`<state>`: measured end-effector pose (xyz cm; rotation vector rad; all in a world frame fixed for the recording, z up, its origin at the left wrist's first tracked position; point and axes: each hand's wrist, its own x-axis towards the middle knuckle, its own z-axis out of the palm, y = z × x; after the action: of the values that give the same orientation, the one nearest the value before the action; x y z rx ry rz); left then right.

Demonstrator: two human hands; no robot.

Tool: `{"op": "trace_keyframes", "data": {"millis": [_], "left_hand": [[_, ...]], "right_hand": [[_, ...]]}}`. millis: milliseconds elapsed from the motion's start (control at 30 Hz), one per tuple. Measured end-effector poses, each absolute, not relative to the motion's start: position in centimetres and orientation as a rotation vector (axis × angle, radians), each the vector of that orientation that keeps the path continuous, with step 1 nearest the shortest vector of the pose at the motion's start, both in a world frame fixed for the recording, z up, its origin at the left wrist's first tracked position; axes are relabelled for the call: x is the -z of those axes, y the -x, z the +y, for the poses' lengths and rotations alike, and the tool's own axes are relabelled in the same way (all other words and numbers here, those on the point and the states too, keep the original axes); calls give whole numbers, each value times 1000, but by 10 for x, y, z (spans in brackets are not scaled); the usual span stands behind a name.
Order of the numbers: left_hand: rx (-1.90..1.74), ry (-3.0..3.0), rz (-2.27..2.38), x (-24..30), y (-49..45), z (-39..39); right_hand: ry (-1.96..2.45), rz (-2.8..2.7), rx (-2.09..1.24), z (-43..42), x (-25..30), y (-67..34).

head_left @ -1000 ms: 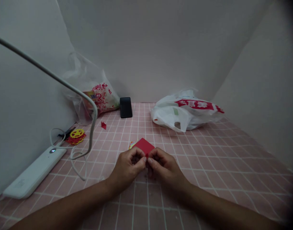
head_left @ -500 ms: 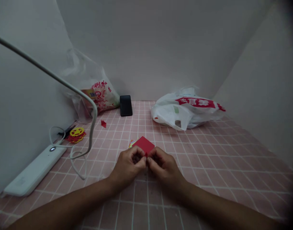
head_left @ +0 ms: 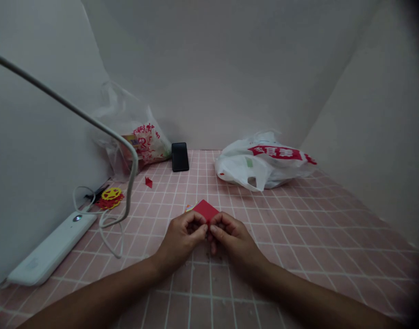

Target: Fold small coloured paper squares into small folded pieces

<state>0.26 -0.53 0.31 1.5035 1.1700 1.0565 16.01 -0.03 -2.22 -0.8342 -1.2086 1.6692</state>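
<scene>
My left hand (head_left: 184,233) and my right hand (head_left: 235,237) meet low in the middle of the view, thumbs and forefingers pinched close together. Between the fingertips is a bit of red paper, mostly hidden by the fingers; whether it is a separate piece or a corner of the sheet beyond, I cannot tell. Just past the fingers shows a flat red paper square (head_left: 205,209), one corner pointing away from me. Other coloured paper (head_left: 190,207) peeks out at its left edge.
A small folded red paper piece (head_left: 148,182) lies farther left. Yellow and red gear-shaped cutouts (head_left: 111,195) sit beside a white power bank (head_left: 54,246) with a looping cable (head_left: 132,157). At the back are a black phone (head_left: 180,156), a clear plastic bag (head_left: 149,144) and a white plastic bag (head_left: 240,167).
The view has tilted up slightly, so things on the table sit a little lower. The right hand's lower fingers show more below the pinch, and less red shows between the fingertips.
</scene>
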Motion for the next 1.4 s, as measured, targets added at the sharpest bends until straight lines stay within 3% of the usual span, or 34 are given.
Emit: {"op": "trace_keyframes", "data": {"millis": [433, 733, 933, 1233, 1400], "left_hand": [[-1019, -1453, 1057, -8, 2, -8], [-962, -1369, 1018, -2, 1, -4], [-972, -1553, 1093, -7, 3, -6], [-901, -1729, 1071, 4, 3, -6], [-919, -1901, 1115, 6, 3, -7]], "right_hand": [[858, -1277, -1665, 0, 20, -164], [973, -1435, -1487, -7, 17, -165], [935, -1485, -1518, -6, 17, -166], [1011, -1703, -1173, -7, 20, -171], [985, -1700, -1199, -6, 20, -169]]}}
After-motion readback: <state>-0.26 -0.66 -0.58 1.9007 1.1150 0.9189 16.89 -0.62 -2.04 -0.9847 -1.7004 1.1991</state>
